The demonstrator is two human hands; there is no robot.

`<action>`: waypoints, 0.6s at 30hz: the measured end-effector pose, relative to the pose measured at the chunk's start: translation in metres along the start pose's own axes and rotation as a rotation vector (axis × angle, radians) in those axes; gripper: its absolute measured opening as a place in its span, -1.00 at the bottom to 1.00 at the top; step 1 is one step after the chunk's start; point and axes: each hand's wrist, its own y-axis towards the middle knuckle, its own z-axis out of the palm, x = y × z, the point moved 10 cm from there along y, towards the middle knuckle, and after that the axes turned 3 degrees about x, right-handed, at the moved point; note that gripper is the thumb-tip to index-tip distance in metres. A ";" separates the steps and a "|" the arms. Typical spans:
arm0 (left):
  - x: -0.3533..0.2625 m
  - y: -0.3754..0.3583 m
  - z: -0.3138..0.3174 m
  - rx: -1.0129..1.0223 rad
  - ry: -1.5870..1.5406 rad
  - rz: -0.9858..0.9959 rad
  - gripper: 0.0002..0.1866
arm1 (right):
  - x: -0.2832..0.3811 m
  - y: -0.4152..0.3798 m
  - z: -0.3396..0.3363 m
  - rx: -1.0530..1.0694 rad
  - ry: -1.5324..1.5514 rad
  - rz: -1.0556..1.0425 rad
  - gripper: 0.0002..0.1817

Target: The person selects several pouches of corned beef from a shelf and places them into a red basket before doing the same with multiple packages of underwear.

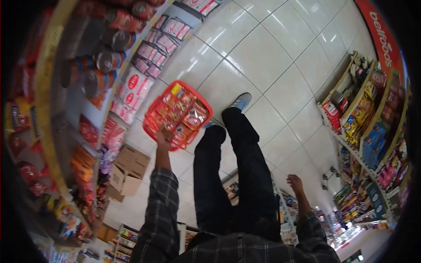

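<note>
A red plastic shopping basket hangs low at my left side, above the tiled floor. My left hand is closed round its handle at the near side. Inside lie several red and orange snack packets, and a clear-fronted pack sits toward the right. The packets' exact kinds are too small to read. On the other side, my right hand hangs free beside my leg, its fingers apart and nothing in them.
Store shelves with cans and bagged goods run along the left. White-and-red packs line the bottom shelf, near a cardboard box on the floor. Snack racks stand at the right. Pale floor tiles stretch ahead.
</note>
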 end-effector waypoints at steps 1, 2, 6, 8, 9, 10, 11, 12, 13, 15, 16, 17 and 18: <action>0.001 -0.013 -0.011 -0.036 0.005 -0.012 -0.53 | -0.023 -0.014 -0.016 -0.008 0.020 0.002 -0.69; 0.007 -0.027 -0.025 -0.056 0.002 -0.018 -0.57 | -0.047 -0.030 -0.028 -0.028 0.041 -0.009 -0.65; 0.008 -0.115 -0.033 -0.142 -0.067 0.003 -0.64 | -0.148 -0.035 -0.015 0.188 -0.441 -0.207 -0.81; 0.013 -0.156 -0.031 0.037 -0.101 -0.054 -0.57 | -0.186 -0.063 0.009 0.269 0.327 0.412 -0.84; 0.014 -0.167 -0.044 -0.024 -0.083 0.011 -0.55 | -0.143 -0.076 0.013 0.270 0.251 0.360 -0.81; 0.020 -0.183 -0.034 0.143 -0.212 -0.050 -0.51 | -0.103 -0.092 0.011 0.268 0.170 0.316 -0.78; 0.020 -0.215 -0.034 -0.208 -0.141 -0.040 -0.47 | -0.070 -0.101 0.006 0.267 0.082 0.278 -0.75; 0.023 -0.226 -0.031 -0.184 -0.193 -0.039 -0.44 | -0.046 -0.093 0.001 0.246 0.096 0.202 -0.73; 0.024 -0.227 -0.045 -0.231 -0.145 0.022 -0.45 | -0.019 -0.083 -0.005 0.223 0.110 0.121 -0.71; 0.023 -0.262 -0.012 -0.227 -0.240 -0.083 -0.47 | 0.028 -0.060 -0.018 0.197 0.238 0.005 -0.67; 0.024 -0.271 -0.004 -0.210 -0.255 -0.078 -0.50 | 0.056 -0.050 -0.030 0.151 0.295 -0.068 -0.67; 0.022 -0.274 0.003 -0.199 -0.246 -0.067 -0.53 | 0.078 -0.045 -0.040 0.136 0.419 -0.130 -0.68; 0.024 -0.280 0.015 -0.183 -0.238 -0.060 -0.57 | 0.112 -0.064 -0.058 0.093 0.529 -0.155 -0.71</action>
